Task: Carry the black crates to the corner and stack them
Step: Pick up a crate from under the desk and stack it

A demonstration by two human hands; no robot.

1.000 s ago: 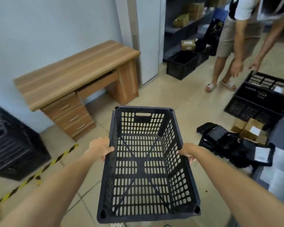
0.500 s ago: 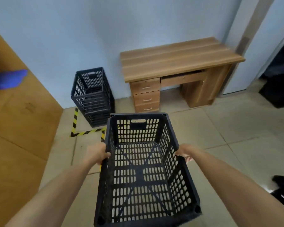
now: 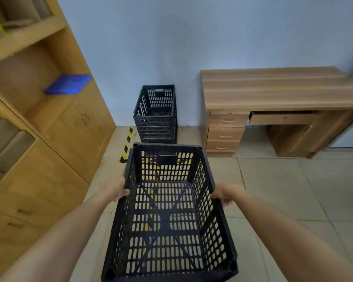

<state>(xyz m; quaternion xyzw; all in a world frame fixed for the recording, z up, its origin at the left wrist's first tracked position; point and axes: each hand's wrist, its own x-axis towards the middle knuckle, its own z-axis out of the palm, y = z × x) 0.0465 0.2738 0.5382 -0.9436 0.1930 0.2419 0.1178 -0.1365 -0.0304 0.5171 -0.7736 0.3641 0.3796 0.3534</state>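
I hold one black crate [image 3: 167, 216] in front of me, above the tiled floor [image 3: 283, 190], its open top facing up and its perforated base and walls letting the floor show through. My left hand [image 3: 115, 189] grips the rim of its left long wall, and my right hand [image 3: 222, 195] grips the rim of its right long wall, fingers curled under the edge on each side; both forearms reach forward from the lower corners of the view. Ahead, a stack of black crates [image 3: 156, 115] stands on the floor against the pale blue wall [image 3: 171, 37], in the corner between a wooden cabinet [image 3: 55, 139] on the left and a wooden desk [image 3: 273, 94] with three drawers on the right. The stack is well apart from the crate I carry and lies just beyond its far wall in the view. Yellow-and-black hazard tape [image 3: 127, 143] runs along the floor beside the stack's left foot. A blue object [image 3: 67, 84], blurred, rests on a cabinet shelf at upper left.
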